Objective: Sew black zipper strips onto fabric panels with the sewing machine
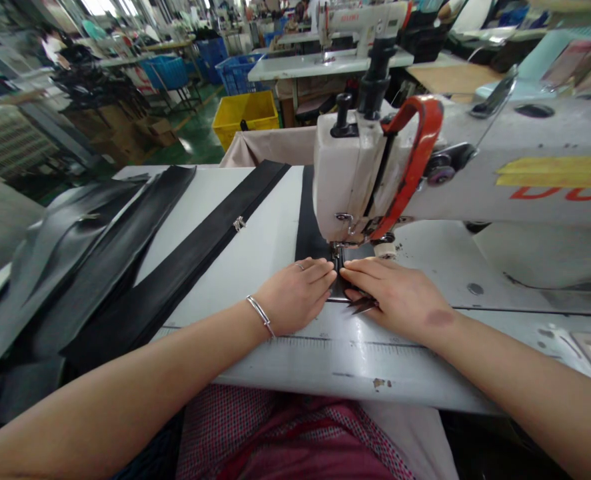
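Observation:
My left hand (pixel 300 293) lies with its fingers stretched out, fingertips close to the presser foot (pixel 337 252) of a white sewing machine (pixel 345 180). Under the foot runs a black leather-like strip (pixel 309 213), its near end mostly covered by my fingers. On the other side of the foot, my right hand (pixel 395 290) rests with its index finger at the strip. Tucked under its palm are dark thread snips (pixel 362 305), blades pointing left; their handles are hidden.
On the table (pixel 270 247), a long black strip (pixel 200 247) lies diagonally with small metal clips (pixel 239 223) on it. Black material (pixel 75 267) is piled at the left edge. Beyond stand a yellow crate (pixel 248 115), blue crates (pixel 240 72) and another sewing machine (pixel 360 27).

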A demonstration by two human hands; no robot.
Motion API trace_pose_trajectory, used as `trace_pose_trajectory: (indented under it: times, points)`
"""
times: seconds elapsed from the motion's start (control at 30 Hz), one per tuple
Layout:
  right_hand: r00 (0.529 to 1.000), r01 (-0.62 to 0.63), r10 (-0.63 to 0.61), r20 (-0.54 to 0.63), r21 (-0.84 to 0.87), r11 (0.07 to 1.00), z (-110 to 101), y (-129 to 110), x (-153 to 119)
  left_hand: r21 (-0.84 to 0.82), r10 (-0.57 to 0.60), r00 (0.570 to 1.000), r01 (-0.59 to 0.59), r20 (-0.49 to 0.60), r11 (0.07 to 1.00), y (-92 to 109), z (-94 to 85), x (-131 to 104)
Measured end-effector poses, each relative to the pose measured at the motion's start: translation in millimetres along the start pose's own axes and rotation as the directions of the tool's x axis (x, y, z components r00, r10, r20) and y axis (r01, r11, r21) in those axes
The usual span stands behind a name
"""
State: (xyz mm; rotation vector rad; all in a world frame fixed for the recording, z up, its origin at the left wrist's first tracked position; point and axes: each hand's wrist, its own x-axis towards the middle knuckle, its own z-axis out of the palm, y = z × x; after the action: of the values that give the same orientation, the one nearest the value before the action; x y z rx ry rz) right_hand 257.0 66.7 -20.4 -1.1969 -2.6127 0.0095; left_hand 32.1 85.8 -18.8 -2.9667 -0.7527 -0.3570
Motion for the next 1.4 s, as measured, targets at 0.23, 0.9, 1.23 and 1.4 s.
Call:
trace_pose_trajectory:
  times: [0.23, 0.9, 1.23, 1.4]
  points:
    - [0.997, -0.071, 0.072, 0.008, -0.057, 0.996, 4.1, 4.0, 7.2, -0.04, -0.08, 0.996, 0.081, 0.03, 0.996, -5.0, 1.0, 12.7]
    - [0.984, -0.175, 0.176, -0.038, 0.024, 0.984, 6.3, -3.5, 12.9, -0.056, -0.1, 0.995, 0.098, -0.03, 0.994, -8.3, 5.5, 8.2]
    - [0.97, -0.243, 0.244, -0.018, 0.031, 0.97, 7.1, -6.7, 18.7, 0.0, -0.128, 0.992, 0.128, -0.01, 0.992, -12.0, 16.1, 6.4]
    - [0.972, -0.237, 0.237, 0.012, 0.065, 0.969, 0.3, -2.2, 9.7, -0.033, -0.219, 0.958, 0.228, 0.184, 0.973, -32.6, -0.2, -22.3]
